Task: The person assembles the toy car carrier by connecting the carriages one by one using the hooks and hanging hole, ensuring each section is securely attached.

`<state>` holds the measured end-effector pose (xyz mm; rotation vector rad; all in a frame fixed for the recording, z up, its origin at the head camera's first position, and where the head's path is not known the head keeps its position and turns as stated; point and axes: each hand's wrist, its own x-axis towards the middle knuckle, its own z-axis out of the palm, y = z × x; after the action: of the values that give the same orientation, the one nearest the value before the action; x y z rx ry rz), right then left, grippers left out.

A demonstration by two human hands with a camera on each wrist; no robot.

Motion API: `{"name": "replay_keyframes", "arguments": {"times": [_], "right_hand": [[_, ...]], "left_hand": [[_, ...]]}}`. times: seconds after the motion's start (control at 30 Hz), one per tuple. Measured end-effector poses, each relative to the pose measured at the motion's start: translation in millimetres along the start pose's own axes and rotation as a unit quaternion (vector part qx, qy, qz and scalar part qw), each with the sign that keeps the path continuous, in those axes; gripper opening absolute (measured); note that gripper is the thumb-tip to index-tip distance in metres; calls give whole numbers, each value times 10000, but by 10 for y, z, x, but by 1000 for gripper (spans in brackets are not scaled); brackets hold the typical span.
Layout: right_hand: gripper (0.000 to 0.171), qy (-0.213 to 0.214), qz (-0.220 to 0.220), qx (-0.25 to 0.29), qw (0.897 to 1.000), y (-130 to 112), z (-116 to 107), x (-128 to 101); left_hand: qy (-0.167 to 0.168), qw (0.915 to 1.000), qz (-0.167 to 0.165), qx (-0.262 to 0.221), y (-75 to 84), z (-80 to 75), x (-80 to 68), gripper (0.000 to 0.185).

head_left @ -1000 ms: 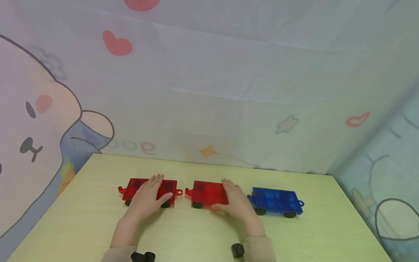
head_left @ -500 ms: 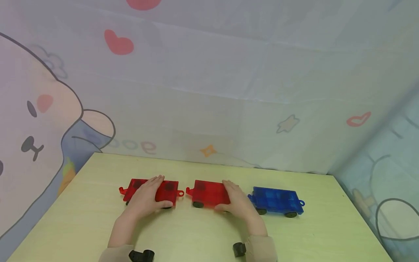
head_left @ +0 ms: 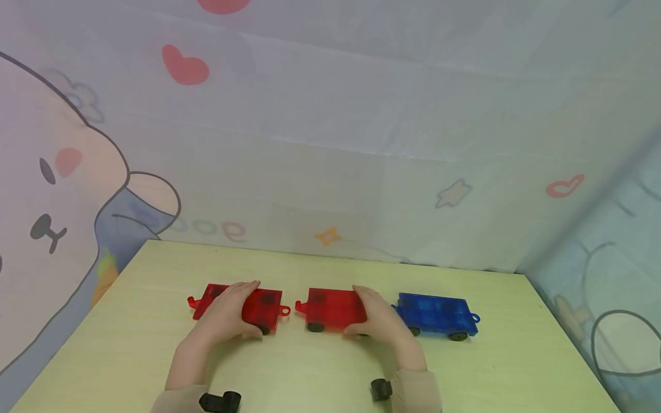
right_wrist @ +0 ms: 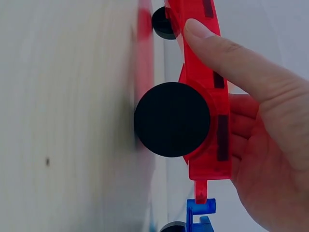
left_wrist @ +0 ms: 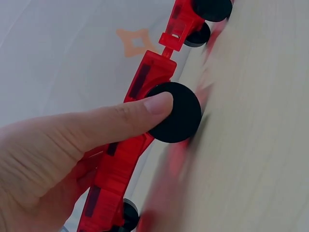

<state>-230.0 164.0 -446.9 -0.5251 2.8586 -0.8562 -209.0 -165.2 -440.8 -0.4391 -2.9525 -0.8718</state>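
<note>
Three flat wheeled toy cars stand in a row on the pale wooden table (head_left: pixel 310 373). My left hand (head_left: pixel 225 316) grips the left red car (head_left: pixel 265 304), fingers over its top and thumb (left_wrist: pixel 120 121) against the near black wheel (left_wrist: pixel 177 113). My right hand (head_left: pixel 380 319) grips the middle red car (head_left: pixel 333 307), fingers over its right end and thumb (right_wrist: pixel 227 53) on its near edge above a black wheel (right_wrist: pixel 171 119). The blue car (head_left: pixel 438 314) sits just right of that hand. Its hook (right_wrist: pixel 200 210) meets the red car's hitch.
A printed cloth backdrop (head_left: pixel 330 143) with hearts, stars and a cartoon animal hangs behind the table and along both sides. The table's far edge (head_left: pixel 320 258) runs just beyond the cars. Bare tabletop lies in front of the cars.
Both hands have gone from lying flat on the red cars to curling round them, thumbs tucked to the near edges. The two red cars crept slightly right; the blue car stayed.
</note>
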Motion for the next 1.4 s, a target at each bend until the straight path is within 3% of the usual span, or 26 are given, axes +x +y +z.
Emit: {"name": "replay_keyframes", "arguments": {"times": [0.3, 1.03, 1.4], "right_hand": [[92, -42, -32, 120, 9999, 21, -28, -7], [98, -85, -283, 377, 9989, 6, -38, -13], [93, -157, -303, 459, 9984, -4, 16, 3]], "left_hand": [[222, 9991, 304, 179, -34, 40, 15, 86], [132, 9998, 130, -48, -78, -20, -27, 98], [77, 9997, 31, -217, -119, -76, -69, 98]]}}
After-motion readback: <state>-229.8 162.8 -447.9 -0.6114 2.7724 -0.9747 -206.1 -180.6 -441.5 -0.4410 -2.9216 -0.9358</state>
